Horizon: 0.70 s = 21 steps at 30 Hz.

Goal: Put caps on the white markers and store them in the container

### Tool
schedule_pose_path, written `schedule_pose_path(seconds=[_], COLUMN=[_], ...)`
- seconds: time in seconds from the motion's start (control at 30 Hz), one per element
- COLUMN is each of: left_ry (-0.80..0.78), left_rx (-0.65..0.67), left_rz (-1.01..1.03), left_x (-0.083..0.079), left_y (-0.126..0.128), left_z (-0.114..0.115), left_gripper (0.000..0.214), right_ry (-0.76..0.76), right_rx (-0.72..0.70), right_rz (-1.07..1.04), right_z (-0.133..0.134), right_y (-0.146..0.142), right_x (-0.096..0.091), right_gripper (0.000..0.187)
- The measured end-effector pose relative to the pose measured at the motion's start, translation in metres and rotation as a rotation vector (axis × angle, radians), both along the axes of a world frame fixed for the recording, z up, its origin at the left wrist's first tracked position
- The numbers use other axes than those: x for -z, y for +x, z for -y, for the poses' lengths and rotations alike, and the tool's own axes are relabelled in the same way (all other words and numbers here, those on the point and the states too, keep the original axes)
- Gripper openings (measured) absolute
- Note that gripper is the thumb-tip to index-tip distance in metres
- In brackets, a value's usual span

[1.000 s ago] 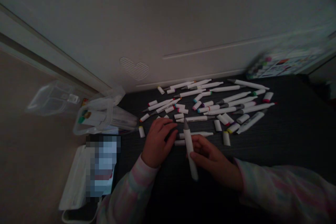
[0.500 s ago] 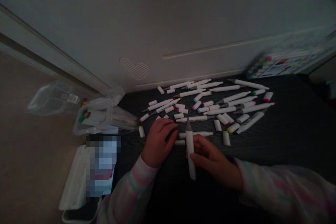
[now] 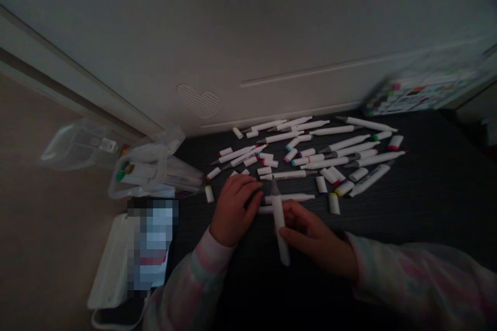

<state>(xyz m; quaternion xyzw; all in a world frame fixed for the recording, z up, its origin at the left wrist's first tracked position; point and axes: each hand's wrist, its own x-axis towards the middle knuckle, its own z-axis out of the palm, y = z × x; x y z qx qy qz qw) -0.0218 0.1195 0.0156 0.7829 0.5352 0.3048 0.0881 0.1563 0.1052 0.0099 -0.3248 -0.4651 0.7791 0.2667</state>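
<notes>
My right hand (image 3: 316,238) is closed around a white marker (image 3: 278,217), between thumb and fingers. The marker is uncapped, with its grey tip pointing away from me and slightly left. My left hand (image 3: 236,207) rests on the dark table, fingers loosely curved and apart, with no object visible in it. Just right of its fingertips lie another white marker (image 3: 295,197) and a white cap (image 3: 265,210), both partly covered by the held marker. A cap with a yellow band (image 3: 209,194) lies to the left of my left hand.
Several uncapped markers and loose caps spread over the dark table (image 3: 423,196) towards the pale panel behind. At left stands an open clear case (image 3: 182,176) with markers inside, beside a blurred-out screen (image 3: 155,243). A colourful marker package (image 3: 419,95) leans at the back right.
The held marker's tip has tilted slightly to the left, with my right hand shifting a little the same way. My left hand has stayed in place.
</notes>
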Motion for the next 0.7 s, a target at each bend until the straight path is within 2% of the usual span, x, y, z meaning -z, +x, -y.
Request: schedule_pose_path(seconds=[0.47,0.7], left_ry=[-0.013,0.031], left_rx=[0.004,-0.031], left_rz=[-0.004,-0.108], left_x=[0.0015,0.002], left_y=[-0.0004,-0.0033], left_z=[0.0002,-0.0011], left_gripper=[0.015,0.018], right_ry=[0.022,0.0], right_rx=[-0.009,-0.012], right_rz=[-0.014,-0.023], right_z=[-0.0001,0.0002], right_y=[0.0,0.001], right_x=[0.0011,0.0004], right_gripper=[0.02,0.02])
